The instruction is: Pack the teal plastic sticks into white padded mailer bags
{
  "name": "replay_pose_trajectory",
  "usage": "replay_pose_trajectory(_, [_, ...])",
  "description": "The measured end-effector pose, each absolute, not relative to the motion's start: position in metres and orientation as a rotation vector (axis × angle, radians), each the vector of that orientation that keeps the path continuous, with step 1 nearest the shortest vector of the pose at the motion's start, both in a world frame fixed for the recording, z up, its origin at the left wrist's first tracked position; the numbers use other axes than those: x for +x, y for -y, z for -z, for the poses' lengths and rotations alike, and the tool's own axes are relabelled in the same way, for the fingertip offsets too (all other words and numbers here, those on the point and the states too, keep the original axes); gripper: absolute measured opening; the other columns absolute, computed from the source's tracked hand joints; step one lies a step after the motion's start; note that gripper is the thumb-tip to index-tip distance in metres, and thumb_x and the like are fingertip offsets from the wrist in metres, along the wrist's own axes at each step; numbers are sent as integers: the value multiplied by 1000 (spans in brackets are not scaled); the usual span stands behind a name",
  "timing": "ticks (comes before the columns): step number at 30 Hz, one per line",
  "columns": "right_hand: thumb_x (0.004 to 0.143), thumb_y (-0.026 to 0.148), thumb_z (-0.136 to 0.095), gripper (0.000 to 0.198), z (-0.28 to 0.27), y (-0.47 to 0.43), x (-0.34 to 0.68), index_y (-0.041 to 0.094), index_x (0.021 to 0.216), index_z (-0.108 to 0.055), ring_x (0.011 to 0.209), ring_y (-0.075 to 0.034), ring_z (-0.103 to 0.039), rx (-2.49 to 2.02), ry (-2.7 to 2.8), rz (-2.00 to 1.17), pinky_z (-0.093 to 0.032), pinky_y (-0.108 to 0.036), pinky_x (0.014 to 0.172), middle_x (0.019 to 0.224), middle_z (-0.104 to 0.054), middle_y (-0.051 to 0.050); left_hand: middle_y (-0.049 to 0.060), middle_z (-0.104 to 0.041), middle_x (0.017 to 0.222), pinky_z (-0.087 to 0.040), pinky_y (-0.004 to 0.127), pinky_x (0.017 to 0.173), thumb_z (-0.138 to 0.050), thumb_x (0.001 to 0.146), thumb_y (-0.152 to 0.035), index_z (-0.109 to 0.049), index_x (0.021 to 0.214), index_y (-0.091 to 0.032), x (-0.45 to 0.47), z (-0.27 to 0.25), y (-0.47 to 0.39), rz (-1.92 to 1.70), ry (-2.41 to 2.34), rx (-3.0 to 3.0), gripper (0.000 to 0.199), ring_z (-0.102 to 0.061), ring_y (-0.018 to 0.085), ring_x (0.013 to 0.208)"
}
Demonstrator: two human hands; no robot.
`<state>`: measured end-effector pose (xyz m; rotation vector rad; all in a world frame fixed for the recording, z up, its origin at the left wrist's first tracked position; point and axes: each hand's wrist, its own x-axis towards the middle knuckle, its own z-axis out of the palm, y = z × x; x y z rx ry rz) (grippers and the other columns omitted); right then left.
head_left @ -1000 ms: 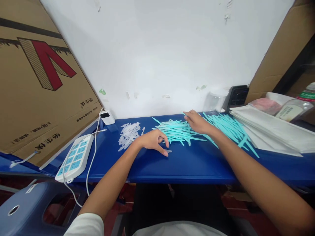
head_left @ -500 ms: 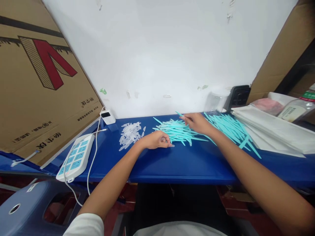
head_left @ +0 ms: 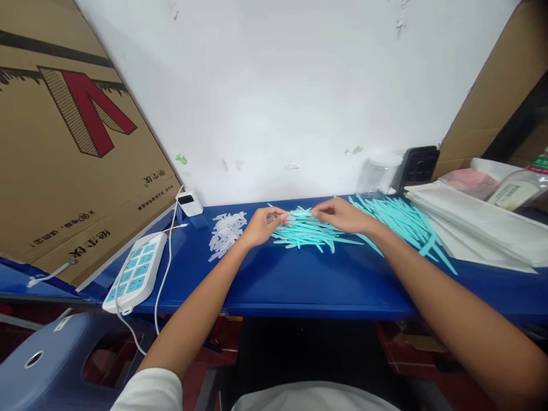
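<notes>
My right hand (head_left: 336, 214) is closed in a pinch on a thin turquoise pointed stick (head_left: 301, 212), which points left. Facing it, my left hand (head_left: 263, 224) has thumb and fingertips pinched at the stick's left end, around a small translucent piece that is mostly hidden by the fingers. Both hands hover over a middle pile of turquoise sticks (head_left: 306, 234), some with pale ends. Left of my left hand lies a heap of small translucent pieces (head_left: 226, 231). Beyond my right wrist spreads another pile of turquoise sticks (head_left: 400, 220).
Everything lies on a blue tabletop (head_left: 274, 285) against a white wall. A power strip (head_left: 137, 274) with cables and a small white device (head_left: 189, 202) sit left, by a cardboard box (head_left: 85, 171). At right are a clear jar (head_left: 381, 174), a black phone-like object (head_left: 419, 165) and white sheets (head_left: 479, 222).
My left hand has moved up and right from the front of the middle pile. My right hand has lowered its stick slightly, and the two hands' fingertips have come close together.
</notes>
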<state>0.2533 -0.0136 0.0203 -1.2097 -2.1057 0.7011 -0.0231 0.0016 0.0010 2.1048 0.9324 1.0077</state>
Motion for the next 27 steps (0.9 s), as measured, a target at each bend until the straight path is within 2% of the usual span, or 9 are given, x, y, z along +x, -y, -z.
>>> replay_pose_trajectory(4, [89,52,-66,41,-20,13,254,17,104,-80,82,-25,-68,-1164,2089,-688,-52,-37,78,88,-77,-7,9,-78,91,-51,33,89,-63,96,-49,-76,99,-15,-24,0,-4,-1081,-951,2091,37,-71,23,93])
replay_pose_trajectory(11, [88,53,-67,41,-17,9,254,18,109,-75,79,-22,-65,-1105,2051,-606,-52,-39,84,86,-75,-7,11,-79,92,-53,33,84,-69,92,-51,-77,101,-13,-23,5,-9,-1134,-949,1995,40,-72,23,91])
replay_pose_trajectory(15, [91,58,-63,42,-20,11,254,19,98,-76,89,-25,-67,-1091,2057,-572,-50,-39,87,97,-77,-9,12,-79,93,-53,34,86,-72,89,-53,-77,101,-13,-22,7,-10,-1174,-956,1947,42,-72,24,94])
replay_pose_trajectory(20, [96,58,-56,45,-24,14,255,20,85,-79,99,-28,-70,-1088,2087,-615,-49,-38,89,102,-80,-8,12,-80,91,-53,34,86,-73,88,-54,-77,100,-12,-23,6,-10,-1155,-973,1907,44,-72,25,93])
replay_pose_trajectory(27, [94,53,-59,40,-22,14,254,22,81,-81,104,-32,-70,-1110,2140,-597,-49,-41,89,107,-80,-6,11,-79,93,-52,34,88,-72,89,-54,-79,97,-13,-23,8,-11,-1158,-949,1921,43,-71,24,94])
